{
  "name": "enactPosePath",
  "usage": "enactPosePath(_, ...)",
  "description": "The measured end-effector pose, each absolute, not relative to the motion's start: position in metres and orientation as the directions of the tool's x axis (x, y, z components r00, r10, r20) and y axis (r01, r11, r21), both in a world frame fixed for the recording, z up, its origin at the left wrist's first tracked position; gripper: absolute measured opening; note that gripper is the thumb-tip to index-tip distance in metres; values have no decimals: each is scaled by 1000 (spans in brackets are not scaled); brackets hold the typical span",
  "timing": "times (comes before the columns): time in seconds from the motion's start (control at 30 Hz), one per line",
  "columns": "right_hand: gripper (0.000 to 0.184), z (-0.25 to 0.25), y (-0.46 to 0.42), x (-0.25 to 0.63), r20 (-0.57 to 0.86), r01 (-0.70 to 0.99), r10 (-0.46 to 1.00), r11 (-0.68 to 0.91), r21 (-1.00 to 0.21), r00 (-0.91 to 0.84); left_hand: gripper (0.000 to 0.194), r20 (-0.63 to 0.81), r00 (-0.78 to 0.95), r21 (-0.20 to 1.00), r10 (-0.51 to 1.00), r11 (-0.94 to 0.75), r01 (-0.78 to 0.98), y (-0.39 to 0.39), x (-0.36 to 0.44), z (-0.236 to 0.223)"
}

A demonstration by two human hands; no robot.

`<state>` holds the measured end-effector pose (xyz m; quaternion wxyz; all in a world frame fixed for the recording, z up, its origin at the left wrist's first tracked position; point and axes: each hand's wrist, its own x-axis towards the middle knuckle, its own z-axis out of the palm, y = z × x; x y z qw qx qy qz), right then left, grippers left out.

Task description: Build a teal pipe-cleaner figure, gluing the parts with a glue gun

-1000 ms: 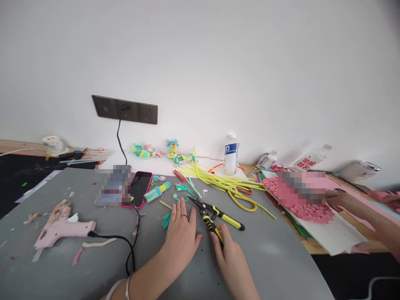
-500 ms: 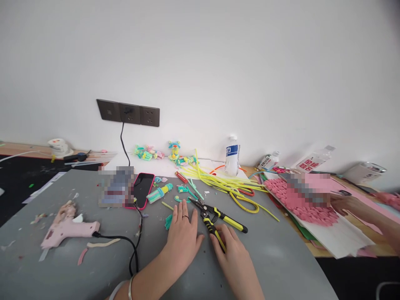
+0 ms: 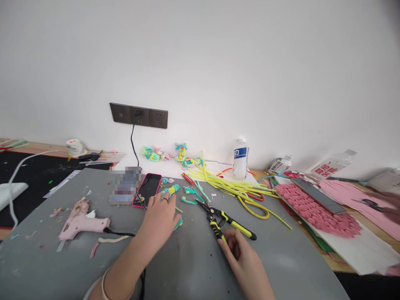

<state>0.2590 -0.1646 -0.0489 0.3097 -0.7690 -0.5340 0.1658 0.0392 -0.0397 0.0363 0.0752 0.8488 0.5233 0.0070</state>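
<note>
Head camera: black-and-yellow pliers (image 3: 211,211) are lying on the grey bench (image 3: 187,268), toward 6 o'clock from the view's centre. Their nose is pointing to 10 o'clock, close to a teal loop (image 3: 190,203); their parted handles are fanning toward 4 and 5 o'clock, so the long axis is running roughly from 10 to 4. The right hand (image 3: 244,255) is slanting in from 5 o'clock, curled thumb and fingertips meeting the nearer handle's end; whether its grip is pinching, I cannot tell. The left hand (image 3: 160,218) is stretching from 7 toward 1 o'clock, palm down, fingers covering part of a teal-and-yellow bundle (image 3: 172,190); its grip is staying hidden, so I cannot tell its state.
</note>
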Motion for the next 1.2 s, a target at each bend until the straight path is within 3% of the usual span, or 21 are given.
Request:
enactPosePath(0.13, 45, -48, -165, 266, 36, 641, 920, -244, -728, 391, 38, -42, 355, 60, 934, -352, 934, -9, 23, 30)
enactPosePath(0.33, 46, -53, -165, 272, 6, 564, 924, -228, -794, 382, 17, -26, 329, 146, 944, -322, 935, 19, 19, 12)
enactPosePath(0.57, 45, -63, -165, 278, 32, 481, 907, -192, -856, 421, 23, 82, 268, 333, 960, -280, 900, 22, 7, 25)
enactPosePath(0.63, 46, -65, -165, 278, 39, 472, 895, -197, -859, 445, 25, 131, 231, 524, 964, -265, 810, 16, 3, 31)
enactPosePath(0.7, 46, -67, -163, 279, 44, 467, 880, -209, -859, 473, 26, 155, 206, 750, 966, -251, 612, 9, 0, 33)
enactPosePath(0.8, 44, -66, -161, 278, 52, 468, 862, -222, -856, 504, 30, 132, 236, 929, 963, -203, 310, -1, -1, 27)
enactPosePath(0.93, 46, -63, -157, 277, 77, 466, 811, -253, -848, 580, 29, 90, 267, 977, 960, -138, 164, -7, -3, 11)
enactPosePath(1.2, 46, -63, -151, 287, 106, 466, 796, -234, -853, 595, 35, 50, 282, 982, 958, -98, 161, -15, -10, -4)
